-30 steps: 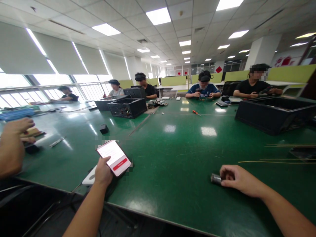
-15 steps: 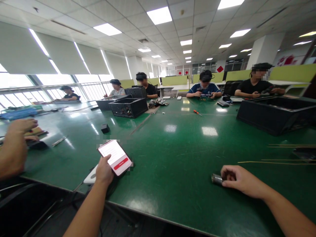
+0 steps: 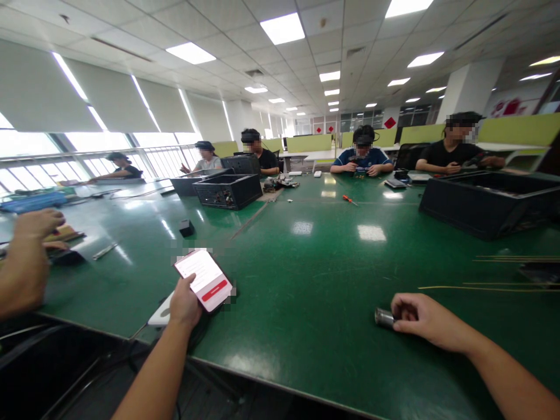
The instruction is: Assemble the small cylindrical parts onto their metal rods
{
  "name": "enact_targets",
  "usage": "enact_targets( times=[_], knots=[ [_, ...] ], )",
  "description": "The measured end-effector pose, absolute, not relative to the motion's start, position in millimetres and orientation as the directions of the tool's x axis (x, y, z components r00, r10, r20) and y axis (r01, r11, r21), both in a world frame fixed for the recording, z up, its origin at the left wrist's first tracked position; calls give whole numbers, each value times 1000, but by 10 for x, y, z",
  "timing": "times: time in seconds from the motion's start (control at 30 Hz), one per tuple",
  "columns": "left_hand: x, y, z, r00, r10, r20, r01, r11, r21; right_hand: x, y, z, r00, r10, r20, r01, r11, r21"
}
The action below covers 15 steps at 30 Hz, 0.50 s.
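Observation:
My left hand grips a smartphone with a lit screen that shows a red button, thumb on its lower edge. Under the phone a white flat device lies on the green table. My right hand rests on the table at the lower right, fingers curled round a small metal cylinder whose end sticks out to the left.
Another person's hand reaches in at the far left over dark items. Black crates, a small black cube, a red screwdriver and thin yellow rods lie on the table. Several people sit along the far side.
Almost nothing differs. The other person's hand at the left has shifted slightly. My two hands stay where they were.

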<state>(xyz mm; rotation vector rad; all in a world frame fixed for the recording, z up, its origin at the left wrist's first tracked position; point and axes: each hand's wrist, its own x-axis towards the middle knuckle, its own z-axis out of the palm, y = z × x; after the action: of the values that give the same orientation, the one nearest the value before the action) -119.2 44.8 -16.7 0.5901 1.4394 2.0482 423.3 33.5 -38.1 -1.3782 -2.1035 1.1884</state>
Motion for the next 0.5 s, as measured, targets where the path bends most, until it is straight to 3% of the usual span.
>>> enact_targets(
  times=[0.33, 0.5],
  knots=[
    [-1101, 371, -100, -697, 710, 101, -153, -284, 946, 4225, 335, -374, -458, 876, -155, 585, 165, -794],
    [-1112, 392, -95, -733, 680, 39, -189, -259, 947, 4225, 332, -375, -460, 875, -151, 585, 170, -793]
  ],
)
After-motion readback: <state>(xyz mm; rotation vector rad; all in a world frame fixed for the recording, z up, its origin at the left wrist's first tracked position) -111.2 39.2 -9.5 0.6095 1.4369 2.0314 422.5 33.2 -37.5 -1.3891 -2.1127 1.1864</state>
